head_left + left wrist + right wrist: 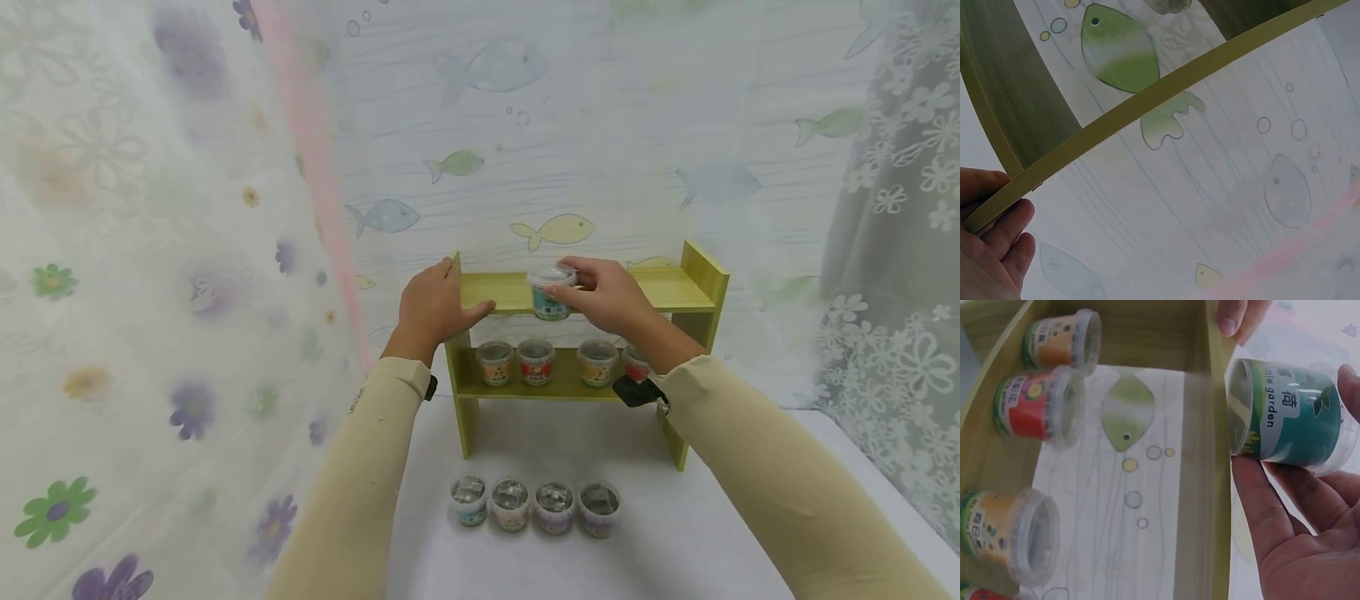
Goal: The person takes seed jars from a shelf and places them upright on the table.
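Note:
My right hand [607,292] holds a clear-lidded plastic tub with a teal label [551,293] between thumb and fingers. In the right wrist view that tub [1291,415] lies sideways along the upper board's edge, with a leaf picture and "little garden" on it. My left hand [433,304] grips the upper left side panel of the yellow-green wooden shelf [502,304]; in the left wrist view its fingers [1010,231] lie on both sides of the board. On the middle board are two orange-labelled tubs [495,364] and two red-labelled tubs [536,362], one partly behind my right wrist.
Several tubs [555,508] with pale blue, pink and purple labels stand in a row on the white table [510,571], in front of the shelf. Behind it hangs a fish-patterned curtain [615,150]. Flowered curtains [187,333] close in at the left and right.

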Demonstrator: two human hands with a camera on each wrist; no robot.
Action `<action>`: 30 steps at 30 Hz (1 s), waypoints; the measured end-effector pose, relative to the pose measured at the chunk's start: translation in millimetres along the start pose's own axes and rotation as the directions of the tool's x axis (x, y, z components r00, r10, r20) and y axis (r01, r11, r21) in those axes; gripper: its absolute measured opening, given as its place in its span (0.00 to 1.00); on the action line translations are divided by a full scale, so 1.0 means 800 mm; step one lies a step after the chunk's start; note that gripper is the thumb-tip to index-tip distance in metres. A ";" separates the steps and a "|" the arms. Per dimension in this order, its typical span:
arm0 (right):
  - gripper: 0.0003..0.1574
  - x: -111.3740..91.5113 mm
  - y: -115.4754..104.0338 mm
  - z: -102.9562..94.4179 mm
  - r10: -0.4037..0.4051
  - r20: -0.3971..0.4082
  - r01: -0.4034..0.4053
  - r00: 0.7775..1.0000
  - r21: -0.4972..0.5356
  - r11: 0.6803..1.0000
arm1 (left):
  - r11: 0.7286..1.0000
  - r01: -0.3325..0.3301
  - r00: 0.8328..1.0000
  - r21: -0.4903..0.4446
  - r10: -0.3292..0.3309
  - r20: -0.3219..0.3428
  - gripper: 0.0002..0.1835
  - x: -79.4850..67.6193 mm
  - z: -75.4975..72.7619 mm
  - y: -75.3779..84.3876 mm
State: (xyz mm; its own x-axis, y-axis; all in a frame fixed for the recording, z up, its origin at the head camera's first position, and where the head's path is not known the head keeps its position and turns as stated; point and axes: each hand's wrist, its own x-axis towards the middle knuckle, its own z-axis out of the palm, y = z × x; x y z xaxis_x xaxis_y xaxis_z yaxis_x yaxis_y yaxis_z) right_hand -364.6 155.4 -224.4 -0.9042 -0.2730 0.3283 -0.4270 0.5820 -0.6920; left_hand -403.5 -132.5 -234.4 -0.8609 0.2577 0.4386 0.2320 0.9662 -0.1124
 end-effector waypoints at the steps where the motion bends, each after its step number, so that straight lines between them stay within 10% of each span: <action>1: 0.50 -0.004 0.001 -0.002 -0.004 -0.003 0.004 1.000 0.008 1.000 | 1.000 -0.003 1.000 0.001 0.003 -0.004 0.57 0.000 0.001 0.000; 30: 0.39 -0.107 0.070 -0.007 -0.063 -0.012 0.064 0.998 0.104 0.993 | 1.000 0.001 1.000 -0.028 -0.002 -0.022 0.64 0.002 0.006 -0.002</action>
State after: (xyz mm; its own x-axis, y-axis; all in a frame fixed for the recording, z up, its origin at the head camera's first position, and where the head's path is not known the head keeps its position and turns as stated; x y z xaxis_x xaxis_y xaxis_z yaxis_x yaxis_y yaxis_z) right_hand -310.8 216.0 -287.7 -0.8752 -0.2999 0.3795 -0.4823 0.4805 -0.7325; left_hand -407.3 -133.7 -237.5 -0.8513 0.2557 0.4582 0.2434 0.9660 -0.0869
